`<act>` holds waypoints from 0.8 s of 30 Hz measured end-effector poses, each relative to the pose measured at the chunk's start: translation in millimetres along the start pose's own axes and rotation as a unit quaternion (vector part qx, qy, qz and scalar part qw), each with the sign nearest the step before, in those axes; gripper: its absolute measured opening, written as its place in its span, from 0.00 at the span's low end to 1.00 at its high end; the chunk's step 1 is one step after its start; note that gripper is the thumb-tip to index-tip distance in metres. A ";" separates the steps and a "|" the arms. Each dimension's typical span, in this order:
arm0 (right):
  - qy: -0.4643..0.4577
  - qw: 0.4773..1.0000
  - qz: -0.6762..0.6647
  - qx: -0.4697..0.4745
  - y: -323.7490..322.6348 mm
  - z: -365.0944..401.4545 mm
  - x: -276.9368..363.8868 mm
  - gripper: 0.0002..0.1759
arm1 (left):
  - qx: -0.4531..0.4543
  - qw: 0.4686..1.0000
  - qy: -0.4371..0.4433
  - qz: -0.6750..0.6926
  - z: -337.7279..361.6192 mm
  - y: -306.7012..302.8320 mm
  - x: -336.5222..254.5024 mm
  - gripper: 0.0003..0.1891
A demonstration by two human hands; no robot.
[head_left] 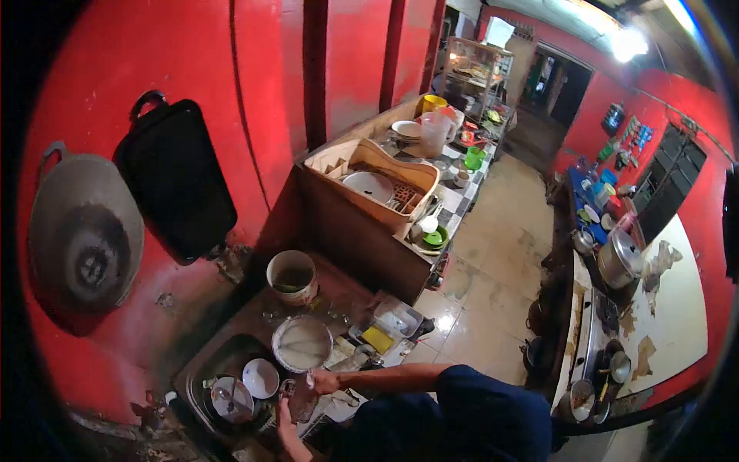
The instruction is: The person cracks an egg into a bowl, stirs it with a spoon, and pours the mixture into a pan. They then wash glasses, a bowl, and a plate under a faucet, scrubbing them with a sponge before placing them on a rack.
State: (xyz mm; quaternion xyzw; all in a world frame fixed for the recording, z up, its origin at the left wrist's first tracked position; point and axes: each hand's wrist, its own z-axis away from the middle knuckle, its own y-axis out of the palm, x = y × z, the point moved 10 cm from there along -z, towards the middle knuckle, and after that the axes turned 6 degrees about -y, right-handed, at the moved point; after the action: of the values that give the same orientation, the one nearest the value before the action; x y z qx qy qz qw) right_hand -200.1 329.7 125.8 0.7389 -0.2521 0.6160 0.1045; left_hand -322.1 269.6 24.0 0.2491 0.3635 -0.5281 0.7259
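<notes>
Left hand (285,416) and right hand (324,382): grip closed on a clear glass (304,402), held between them over the worktop (332,282)'s near edge, beside a white basin (275,351) of cloudy liquid. Bucket (305,297), toward back edge: side marking too small to read, dark inside. Sink (223,351), left end: white bowl (261,378); second dish (245,404), something dark within.

I count two hands: my left hand (285,416) and right hand (324,381), with one small item (288,387) too blurred to name. One sink (245,346) has two bowls (262,377). Nearby: one bucket (305,296), one tub (286,362). Beyond: one rack (422,173), one pitcher (437,137), one wok (88,231), one black tray (177,181), one stockpot (620,262).
</notes>
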 end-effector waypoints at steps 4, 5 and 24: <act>-0.038 0.960 0.190 -0.205 -62.1 -11.2 50.3 0.20 | 0.192 0.936 -0.074 0.286 -12.2 38.2 11.6 0.26; 0.007 0.923 0.251 -0.291 -81.3 -5.0 58.5 0.23 | 0.176 0.911 -0.079 0.364 3.5 50.0 -4.0 0.25; -0.248 0.935 0.237 -0.092 -61.4 -86.3 74.9 0.14 | 0.362 0.819 0.006 0.445 -8.4 95.6 -72.9 0.24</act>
State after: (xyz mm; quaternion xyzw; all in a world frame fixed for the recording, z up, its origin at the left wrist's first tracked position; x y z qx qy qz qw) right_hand -234.8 403.8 226.4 0.7743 -0.4934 0.3940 -0.0426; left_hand -246.7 349.0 74.4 0.6314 0.0003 -0.2397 0.7375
